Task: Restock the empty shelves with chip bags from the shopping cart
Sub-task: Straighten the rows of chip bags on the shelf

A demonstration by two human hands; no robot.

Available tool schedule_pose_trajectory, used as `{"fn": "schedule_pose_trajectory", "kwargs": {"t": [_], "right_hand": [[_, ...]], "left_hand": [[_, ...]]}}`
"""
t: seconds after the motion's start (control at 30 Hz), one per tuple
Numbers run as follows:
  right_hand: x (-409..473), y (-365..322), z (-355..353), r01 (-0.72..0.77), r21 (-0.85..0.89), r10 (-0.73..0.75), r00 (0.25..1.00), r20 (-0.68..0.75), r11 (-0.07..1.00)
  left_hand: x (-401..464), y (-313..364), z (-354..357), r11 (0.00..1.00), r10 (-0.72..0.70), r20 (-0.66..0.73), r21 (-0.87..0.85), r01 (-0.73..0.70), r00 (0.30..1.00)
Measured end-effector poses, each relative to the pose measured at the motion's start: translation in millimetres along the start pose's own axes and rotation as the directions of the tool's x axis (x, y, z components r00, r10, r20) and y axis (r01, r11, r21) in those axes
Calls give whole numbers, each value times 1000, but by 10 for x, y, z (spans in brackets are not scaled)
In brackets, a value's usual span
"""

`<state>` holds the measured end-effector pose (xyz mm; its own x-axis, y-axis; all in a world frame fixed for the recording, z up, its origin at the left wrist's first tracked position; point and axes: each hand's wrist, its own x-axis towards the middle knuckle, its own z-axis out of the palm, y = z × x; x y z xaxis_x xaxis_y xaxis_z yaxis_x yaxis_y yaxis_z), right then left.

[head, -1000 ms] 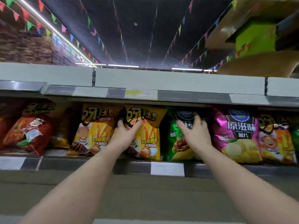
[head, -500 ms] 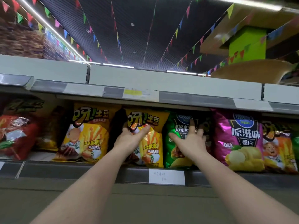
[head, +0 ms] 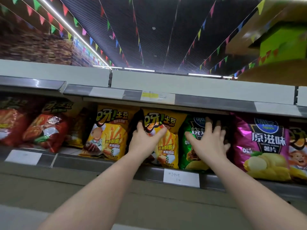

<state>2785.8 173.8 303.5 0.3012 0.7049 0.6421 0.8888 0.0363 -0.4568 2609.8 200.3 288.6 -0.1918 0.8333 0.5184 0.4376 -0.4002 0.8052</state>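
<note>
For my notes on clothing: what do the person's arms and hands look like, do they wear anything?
Both forearms are bare, with no sleeves in view. The left hand and right hand show no gloves, rings, watch or wristband.

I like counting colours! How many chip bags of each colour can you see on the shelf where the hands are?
Red: 2, a bag cut off at the left edge and another beside it
Yellow: 4, and one cut off at the right edge
Green: 1
Purple: 1
Total: 8 bags that show; any behind are hidden.
</note>
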Motion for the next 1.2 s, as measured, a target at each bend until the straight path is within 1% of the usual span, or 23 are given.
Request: {"fn": "schedule_pose_trajectory", "kwargs": {"t": [0.13, 0.23, 0.33, 0.4, 0.47, 0.5, 0.6, 0.67, 0.73, 0.9, 1.03, 1.1, 1.2], "right_hand": [[-104, -101, 22, 85, -38, -85, 996, -4, 996], [-164, -181, 70, 136, -47, -136, 991, -1, 990], [-188, -280, 104, 118, -43, -116, 992, 43, 992], [-184, -361, 116, 100, -86, -95, 994, 56, 991], [-179, -458, 138, 84, -121, -76, 995, 64, 989], [-181, -512, 155, 69, -123, -62, 996, 66, 990], [-164, -679, 228, 20, -165, -11, 998, 57, 986], [-135, -803, 276, -12, -189, 21, 999, 47, 982], [-97, -919, 321, -39, -201, 49, 998, 43, 979], [-82, -1019, 428, -105, -298, 123, 992, 41, 949], [-78, -1014, 466, -125, -345, 149, 988, 46, 930], [-87, -1013, 488, -129, -362, 154, 987, 42, 923], [-107, -996, 507, -123, -369, 148, 988, 40, 921]], "left_hand": [[-181, -18, -125, 996, 82, -64, 26, -80, 995], [-298, -128, -277, 994, 111, -143, 16, -110, 983], [-333, -205, -485, 992, 107, -228, 95, -87, 968], [-265, -250, -668, 987, 94, -299, 151, -51, 950], [-118, -339, -877, 987, 57, -352, 159, 0, 934], [-28, -395, -981, 989, 30, -354, 148, 24, 935], [272, -578, -1243, 991, -105, -279, 54, 124, 955], [475, -702, -1359, 978, -207, -187, -32, 205, 960], [654, -777, -1413, 963, -264, -90, -84, 257, 960], [961, -926, -1372, 935, -304, 105, -159, 318, 947], [1028, -1056, -1278, 905, -311, 302, -196, 378, 901], [1041, -1079, -1256, 899, -312, 330, -200, 389, 891], [1032, -1101, -1227, 902, -285, 340, -220, 371, 896]]}}
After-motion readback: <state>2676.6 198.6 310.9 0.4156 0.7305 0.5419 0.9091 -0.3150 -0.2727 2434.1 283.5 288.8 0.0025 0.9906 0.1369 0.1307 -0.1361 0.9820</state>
